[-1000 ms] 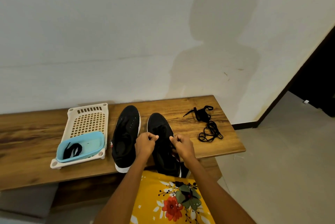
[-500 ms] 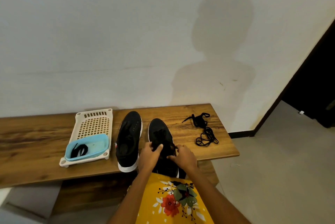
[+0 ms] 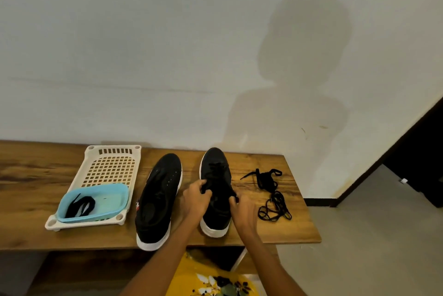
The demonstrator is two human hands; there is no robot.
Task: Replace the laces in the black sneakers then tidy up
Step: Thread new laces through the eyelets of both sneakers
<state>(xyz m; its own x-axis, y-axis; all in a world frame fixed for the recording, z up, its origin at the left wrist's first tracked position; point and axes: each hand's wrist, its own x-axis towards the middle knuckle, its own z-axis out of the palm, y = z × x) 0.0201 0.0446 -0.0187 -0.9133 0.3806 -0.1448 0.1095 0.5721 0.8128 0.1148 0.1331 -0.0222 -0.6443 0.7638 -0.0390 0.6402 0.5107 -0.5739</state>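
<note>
Pinching black lace on the right-hand sneaker [image 3: 217, 190] now, both hands down on it at once. My left hand [image 3: 195, 202] sits at the shoe's left edge, its fingers curled and nipping a bit of lace [image 3: 213, 172] over the tongue. My right hand [image 3: 243, 212] is at the opposite side, fingers curled in against the shoe's edge and pinching what looks like the other lace end (dark on dark, hard to make out). This sneaker stands on the wooden surface [image 3: 299, 228], toe toward the wall, white sole facing me at the heel.

Just beside it to the left lies the other sneaker [image 3: 159, 200], parallel, toe also toward the wall, its heel hanging a touch over the front edge of the surface. I can't tell whether it is laced.

Further left sits a cream plastic tray [image 3: 110, 166] with a grid of holes, and in its near end a light blue tub [image 3: 112, 200] holding a small bundle of black lace [image 3: 80, 204].

To the right of the shoe I'm working on, a loose tangle of black laces [image 3: 271, 194] lies on the bare wood, apart from my right hand. My shadow falls on the white wall [image 3: 143, 56] behind, and my yellow flowered clothing [image 3: 211, 279] shows below my forearms.
</note>
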